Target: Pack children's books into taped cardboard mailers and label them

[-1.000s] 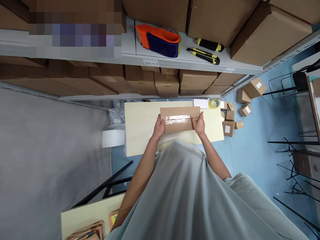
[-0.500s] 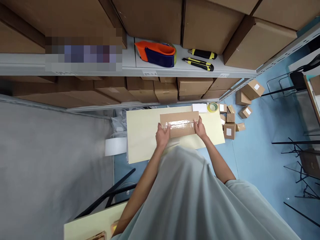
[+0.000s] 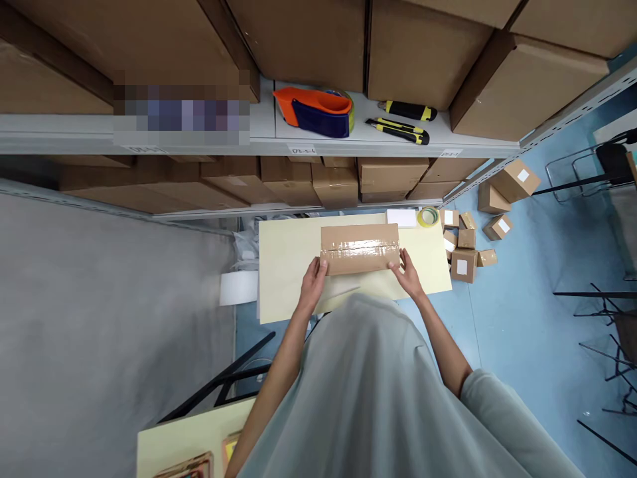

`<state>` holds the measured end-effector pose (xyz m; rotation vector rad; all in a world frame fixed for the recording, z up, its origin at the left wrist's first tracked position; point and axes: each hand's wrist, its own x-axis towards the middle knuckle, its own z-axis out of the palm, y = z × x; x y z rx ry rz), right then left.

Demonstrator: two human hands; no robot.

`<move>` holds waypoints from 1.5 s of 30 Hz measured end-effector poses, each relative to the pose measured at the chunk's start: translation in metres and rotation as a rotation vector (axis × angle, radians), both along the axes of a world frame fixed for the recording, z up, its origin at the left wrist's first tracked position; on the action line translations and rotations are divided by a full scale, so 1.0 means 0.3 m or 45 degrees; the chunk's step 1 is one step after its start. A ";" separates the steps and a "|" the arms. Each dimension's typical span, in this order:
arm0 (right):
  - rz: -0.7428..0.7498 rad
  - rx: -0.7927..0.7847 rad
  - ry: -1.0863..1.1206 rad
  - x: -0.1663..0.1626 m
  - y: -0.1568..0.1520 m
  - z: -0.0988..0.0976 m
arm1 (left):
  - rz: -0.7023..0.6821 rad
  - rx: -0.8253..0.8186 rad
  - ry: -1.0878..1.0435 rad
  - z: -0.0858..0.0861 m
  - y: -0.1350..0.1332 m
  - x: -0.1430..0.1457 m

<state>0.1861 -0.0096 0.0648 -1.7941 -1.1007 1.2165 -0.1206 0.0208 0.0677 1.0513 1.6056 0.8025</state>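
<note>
A flat cardboard box (image 3: 359, 234) with a shiny strip of clear tape (image 3: 361, 248) along its middle is held over the pale yellow tabletop (image 3: 286, 265). At its lower left corner my left hand (image 3: 312, 282) grips it, thumb on the top face and fingers along the side. My right hand (image 3: 408, 275) holds the lower right corner in the same way, with some fingers raised off the edge. The undersides of both grips are hidden. A thin white strip (image 3: 343, 291) lies on the tabletop just below the box.
A tape roll (image 3: 428, 216) and a white stack (image 3: 401, 218) sit at the table's back edge. Above, a shelf (image 3: 269, 143) carries large cartons, a tape dispenser (image 3: 318, 113) and two utility knives (image 3: 405, 119). Several small boxes (image 3: 464, 262) stand on the right.
Both hands have slid down from the box's taped middle to its lower corners and loosened slightly. The box lies nearly level, turned a little straighter.
</note>
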 end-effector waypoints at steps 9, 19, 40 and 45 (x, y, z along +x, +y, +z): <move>-0.031 0.091 -0.085 0.000 0.026 0.110 | -0.059 0.027 -0.035 0.099 -0.044 0.004; 0.003 -0.087 -0.645 0.007 0.227 0.220 | 0.086 0.075 0.290 0.072 0.034 0.002; -0.018 -0.110 -0.597 -0.071 0.221 -0.055 | 0.140 0.140 0.583 -0.062 0.088 0.099; -0.020 -0.136 -0.626 -0.076 0.221 -0.043 | 0.165 0.076 0.546 -0.047 0.094 0.112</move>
